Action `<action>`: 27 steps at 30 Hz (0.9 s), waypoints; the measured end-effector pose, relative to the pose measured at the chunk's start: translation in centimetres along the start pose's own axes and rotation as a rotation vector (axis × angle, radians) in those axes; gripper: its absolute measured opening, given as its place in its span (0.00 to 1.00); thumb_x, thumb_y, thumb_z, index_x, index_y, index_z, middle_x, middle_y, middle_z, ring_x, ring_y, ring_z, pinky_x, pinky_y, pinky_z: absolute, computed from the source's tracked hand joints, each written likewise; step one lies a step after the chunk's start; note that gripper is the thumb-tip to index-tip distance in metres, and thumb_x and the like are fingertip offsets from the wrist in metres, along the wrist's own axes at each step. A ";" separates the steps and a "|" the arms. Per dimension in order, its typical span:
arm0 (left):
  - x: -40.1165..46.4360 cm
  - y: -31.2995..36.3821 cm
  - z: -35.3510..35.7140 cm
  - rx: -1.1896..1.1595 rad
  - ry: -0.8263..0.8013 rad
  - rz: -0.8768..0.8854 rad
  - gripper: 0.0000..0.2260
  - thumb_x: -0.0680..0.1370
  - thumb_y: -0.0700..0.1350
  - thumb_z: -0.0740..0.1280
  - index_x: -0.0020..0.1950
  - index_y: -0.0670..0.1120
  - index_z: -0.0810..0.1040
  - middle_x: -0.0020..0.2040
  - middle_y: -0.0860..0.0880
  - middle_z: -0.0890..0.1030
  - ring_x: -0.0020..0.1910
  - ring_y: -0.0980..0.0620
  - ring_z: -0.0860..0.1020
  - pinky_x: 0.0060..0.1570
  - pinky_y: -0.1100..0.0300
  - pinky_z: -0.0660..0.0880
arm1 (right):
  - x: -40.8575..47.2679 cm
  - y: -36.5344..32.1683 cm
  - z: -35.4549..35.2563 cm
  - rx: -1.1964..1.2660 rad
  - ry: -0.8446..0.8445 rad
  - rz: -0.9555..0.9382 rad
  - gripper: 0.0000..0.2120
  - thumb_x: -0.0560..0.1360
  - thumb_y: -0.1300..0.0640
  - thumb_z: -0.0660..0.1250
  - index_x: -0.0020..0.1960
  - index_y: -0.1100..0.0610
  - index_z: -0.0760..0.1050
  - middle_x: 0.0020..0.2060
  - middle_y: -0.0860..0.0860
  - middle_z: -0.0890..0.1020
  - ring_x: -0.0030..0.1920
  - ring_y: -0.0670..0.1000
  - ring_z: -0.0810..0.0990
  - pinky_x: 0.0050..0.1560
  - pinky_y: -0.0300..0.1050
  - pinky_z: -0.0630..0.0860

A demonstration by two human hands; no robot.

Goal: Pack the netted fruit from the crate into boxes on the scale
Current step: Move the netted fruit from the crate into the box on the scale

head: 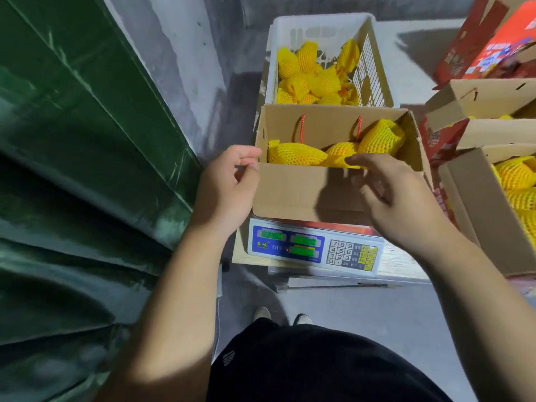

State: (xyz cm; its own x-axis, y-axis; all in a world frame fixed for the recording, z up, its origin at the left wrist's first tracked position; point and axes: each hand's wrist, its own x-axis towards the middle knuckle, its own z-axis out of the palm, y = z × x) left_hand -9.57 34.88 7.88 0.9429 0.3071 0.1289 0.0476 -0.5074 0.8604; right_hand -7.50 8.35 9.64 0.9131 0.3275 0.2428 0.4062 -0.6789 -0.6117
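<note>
A big green tarp (72, 169) fills the left side, folds running down to the grey floor (362, 309). Far end, a white crate (374, 71) on the floor, a heap of yellow netted fruit (313, 79) lying in its bottom. Right in front of it, touching, an open cardboard box (290, 190) sits on the scale (316, 248), green readouts lit, digits too blurred to read. Two red cord loops hang on the box's far wall. Three fruit in the box (298, 153) so far: one along the left, one in the middle, one propped up toward the right corner. Off to the right, more boxes (478, 198), fruit showing in two, red printed cartons behind them.

Left hand (226, 184) is on the box's near-left corner, fingers curled over the top edge, thumb against the outside. Right hand (397, 198) hovers over the near wall, fingers loosely spread, fingertips just at the middle fruit's netting; I can't tell if they pinch it.
</note>
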 end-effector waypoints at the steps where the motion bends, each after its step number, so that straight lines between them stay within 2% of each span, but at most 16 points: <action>1: -0.1 0.0 0.0 -0.005 0.002 -0.005 0.11 0.82 0.43 0.66 0.58 0.57 0.83 0.49 0.59 0.84 0.46 0.63 0.82 0.41 0.74 0.72 | 0.1 0.0 0.1 -0.001 -0.003 -0.006 0.13 0.82 0.60 0.66 0.65 0.57 0.80 0.53 0.49 0.81 0.52 0.44 0.75 0.53 0.37 0.67; 5: -0.3 0.3 -0.3 -0.042 -0.007 0.001 0.13 0.82 0.42 0.66 0.56 0.62 0.81 0.51 0.59 0.84 0.48 0.64 0.81 0.43 0.73 0.74 | 0.4 0.0 0.3 0.008 -0.029 0.032 0.14 0.82 0.62 0.66 0.66 0.56 0.80 0.60 0.52 0.83 0.60 0.53 0.79 0.61 0.50 0.74; 10: 0.3 0.5 -0.7 -0.075 -0.055 0.004 0.20 0.78 0.37 0.63 0.54 0.65 0.80 0.52 0.57 0.83 0.49 0.62 0.81 0.44 0.74 0.73 | 0.9 -0.4 0.5 0.022 -0.051 0.042 0.14 0.83 0.61 0.65 0.67 0.54 0.79 0.61 0.52 0.83 0.60 0.55 0.80 0.61 0.53 0.76; 12: 0.5 0.5 -0.8 -0.089 -0.069 0.012 0.19 0.79 0.39 0.63 0.54 0.65 0.79 0.52 0.59 0.84 0.50 0.62 0.81 0.45 0.74 0.74 | 1.1 -0.6 0.7 0.034 -0.047 0.055 0.14 0.83 0.61 0.65 0.67 0.53 0.79 0.61 0.51 0.83 0.59 0.54 0.81 0.60 0.53 0.77; 15: 1.1 0.6 -1.1 -0.103 -0.082 0.036 0.13 0.82 0.46 0.63 0.55 0.63 0.81 0.49 0.63 0.84 0.50 0.64 0.82 0.47 0.73 0.73 | 1.5 -0.8 1.1 0.055 -0.040 0.085 0.14 0.82 0.60 0.65 0.66 0.53 0.80 0.59 0.51 0.84 0.57 0.56 0.82 0.59 0.55 0.78; 18: 2.0 0.7 -1.4 -0.106 -0.117 0.053 0.11 0.84 0.48 0.62 0.55 0.64 0.80 0.51 0.66 0.83 0.53 0.63 0.81 0.50 0.71 0.73 | 2.3 -1.3 1.5 0.079 -0.021 0.090 0.13 0.82 0.61 0.66 0.65 0.53 0.81 0.59 0.50 0.84 0.59 0.53 0.82 0.61 0.52 0.78; 21: 3.2 0.9 -1.3 -0.115 -0.181 0.076 0.12 0.86 0.47 0.62 0.56 0.63 0.81 0.53 0.62 0.84 0.55 0.62 0.81 0.54 0.67 0.74 | 3.5 -2.1 1.8 0.056 -0.023 0.073 0.13 0.82 0.59 0.66 0.65 0.53 0.81 0.59 0.47 0.84 0.60 0.48 0.81 0.61 0.49 0.78; 24: 4.7 1.2 -0.7 -0.110 -0.220 0.137 0.10 0.85 0.48 0.62 0.58 0.58 0.82 0.48 0.63 0.83 0.50 0.63 0.80 0.47 0.73 0.71 | 4.8 -2.4 2.0 0.046 -0.015 0.070 0.13 0.82 0.58 0.66 0.66 0.52 0.80 0.60 0.46 0.84 0.61 0.46 0.80 0.61 0.48 0.79; 27: 6.4 1.8 0.4 -0.076 -0.276 0.167 0.10 0.86 0.49 0.62 0.60 0.59 0.82 0.52 0.64 0.82 0.55 0.65 0.78 0.48 0.77 0.70 | 6.1 -2.3 1.8 0.018 -0.010 0.067 0.14 0.82 0.59 0.67 0.66 0.52 0.80 0.61 0.45 0.84 0.61 0.45 0.79 0.60 0.35 0.73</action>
State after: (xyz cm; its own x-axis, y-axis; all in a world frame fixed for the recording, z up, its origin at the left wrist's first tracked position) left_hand -3.33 35.59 10.01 0.9898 -0.0107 0.1421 -0.1306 -0.4673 0.8744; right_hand -2.94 13.09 11.14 0.9378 0.2885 0.1930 0.3432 -0.6880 -0.6395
